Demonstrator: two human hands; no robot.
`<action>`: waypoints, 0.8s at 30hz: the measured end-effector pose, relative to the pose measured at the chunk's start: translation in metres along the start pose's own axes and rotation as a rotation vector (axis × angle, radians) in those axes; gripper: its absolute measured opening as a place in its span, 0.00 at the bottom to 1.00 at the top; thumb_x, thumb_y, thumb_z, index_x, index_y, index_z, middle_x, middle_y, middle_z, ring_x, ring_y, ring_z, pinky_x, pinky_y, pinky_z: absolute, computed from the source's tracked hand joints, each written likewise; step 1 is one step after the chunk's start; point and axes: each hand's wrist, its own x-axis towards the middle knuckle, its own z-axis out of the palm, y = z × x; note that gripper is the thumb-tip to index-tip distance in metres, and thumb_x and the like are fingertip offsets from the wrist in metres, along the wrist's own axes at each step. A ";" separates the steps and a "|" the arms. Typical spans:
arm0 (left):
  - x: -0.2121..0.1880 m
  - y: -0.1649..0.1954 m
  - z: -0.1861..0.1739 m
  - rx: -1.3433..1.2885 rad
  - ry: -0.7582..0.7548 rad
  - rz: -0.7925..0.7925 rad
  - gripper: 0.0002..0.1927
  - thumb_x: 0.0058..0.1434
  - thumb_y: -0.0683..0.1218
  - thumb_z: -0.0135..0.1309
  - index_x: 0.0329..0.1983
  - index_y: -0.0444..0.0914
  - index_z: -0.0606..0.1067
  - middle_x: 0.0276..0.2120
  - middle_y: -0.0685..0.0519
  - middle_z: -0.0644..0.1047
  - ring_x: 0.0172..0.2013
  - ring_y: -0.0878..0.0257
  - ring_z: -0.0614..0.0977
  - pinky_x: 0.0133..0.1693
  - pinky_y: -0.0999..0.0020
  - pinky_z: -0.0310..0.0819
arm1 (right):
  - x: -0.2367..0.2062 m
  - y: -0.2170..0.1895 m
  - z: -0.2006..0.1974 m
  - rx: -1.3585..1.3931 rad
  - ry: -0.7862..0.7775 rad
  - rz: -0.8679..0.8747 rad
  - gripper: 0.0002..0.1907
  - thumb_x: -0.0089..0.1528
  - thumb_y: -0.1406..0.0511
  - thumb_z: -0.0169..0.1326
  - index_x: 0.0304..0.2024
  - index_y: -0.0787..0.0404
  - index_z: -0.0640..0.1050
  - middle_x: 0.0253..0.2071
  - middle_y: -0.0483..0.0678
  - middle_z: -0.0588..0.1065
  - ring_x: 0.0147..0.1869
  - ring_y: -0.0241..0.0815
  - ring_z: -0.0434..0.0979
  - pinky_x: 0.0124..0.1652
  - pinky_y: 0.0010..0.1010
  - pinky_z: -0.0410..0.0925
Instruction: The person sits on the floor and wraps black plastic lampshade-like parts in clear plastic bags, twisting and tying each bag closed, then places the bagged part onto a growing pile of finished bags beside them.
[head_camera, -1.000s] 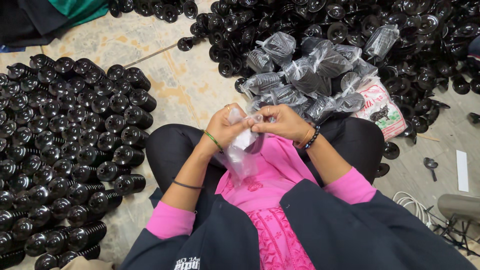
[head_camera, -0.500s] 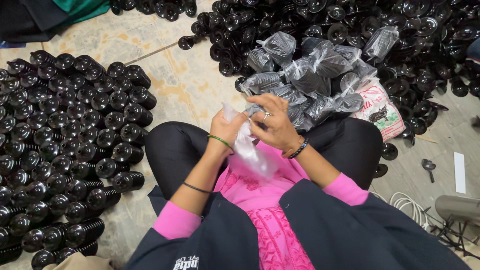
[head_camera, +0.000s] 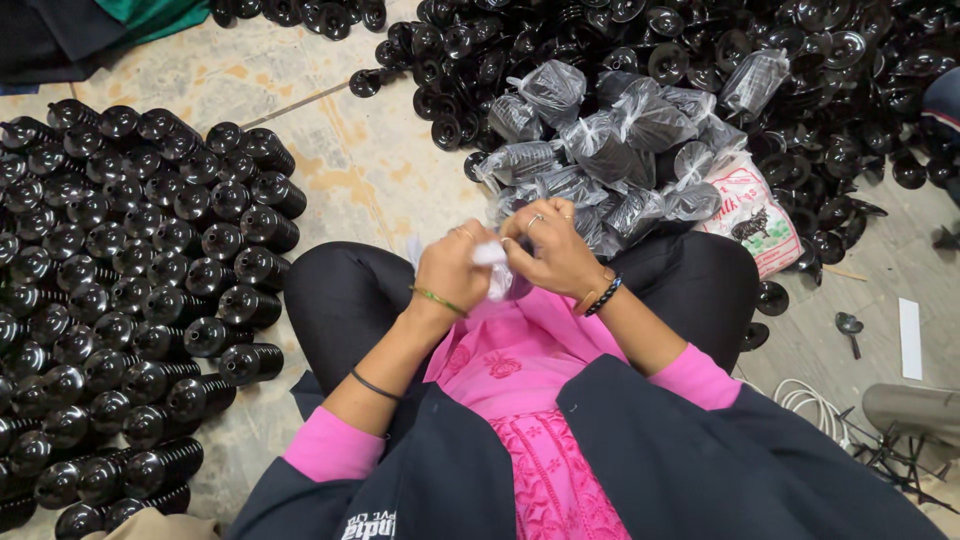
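Note:
I sit cross-legged on the floor in a pink top and dark jacket. My left hand (head_camera: 452, 268) and my right hand (head_camera: 548, 250) meet over my lap, both pinching a small clear plastic bag (head_camera: 492, 262) bunched up between the fingers. What is inside the bag is hidden by my fingers. Just beyond my hands lies a heap of filled clear bags (head_camera: 610, 150) holding black round parts. My left wrist wears a green bangle, my right a dark bracelet.
Rows of stacked black ribbed parts (head_camera: 130, 290) cover the floor at my left. A big loose pile of black parts (head_camera: 700, 50) fills the far right. A printed sack (head_camera: 752, 212) lies by my right knee, a spoon (head_camera: 848, 326) and white cable (head_camera: 800, 398) at right.
The bag hung loose below my hands earlier; now it is gathered tight between both hands, which have drawn closer together over my lap.

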 end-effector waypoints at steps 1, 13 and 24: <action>0.001 -0.005 0.004 -0.040 -0.027 -0.144 0.08 0.61 0.40 0.63 0.34 0.36 0.72 0.30 0.45 0.80 0.35 0.50 0.83 0.35 0.61 0.77 | 0.001 0.000 -0.001 -0.029 0.028 -0.051 0.06 0.60 0.66 0.60 0.35 0.60 0.75 0.41 0.44 0.78 0.49 0.44 0.74 0.55 0.40 0.56; 0.006 -0.032 0.030 -1.050 0.001 -0.645 0.07 0.60 0.42 0.61 0.33 0.36 0.74 0.30 0.51 0.82 0.28 0.65 0.82 0.31 0.68 0.79 | -0.003 0.001 0.006 0.363 0.184 0.071 0.09 0.61 0.73 0.57 0.44 0.65 0.79 0.44 0.50 0.78 0.49 0.39 0.79 0.50 0.30 0.70; 0.011 -0.058 -0.001 -1.044 -0.051 -0.918 0.06 0.62 0.41 0.61 0.35 0.31 0.79 0.29 0.50 0.81 0.28 0.63 0.80 0.31 0.66 0.77 | -0.007 0.004 0.014 -0.122 0.302 0.024 0.04 0.60 0.69 0.63 0.33 0.60 0.80 0.33 0.46 0.78 0.41 0.45 0.76 0.49 0.37 0.59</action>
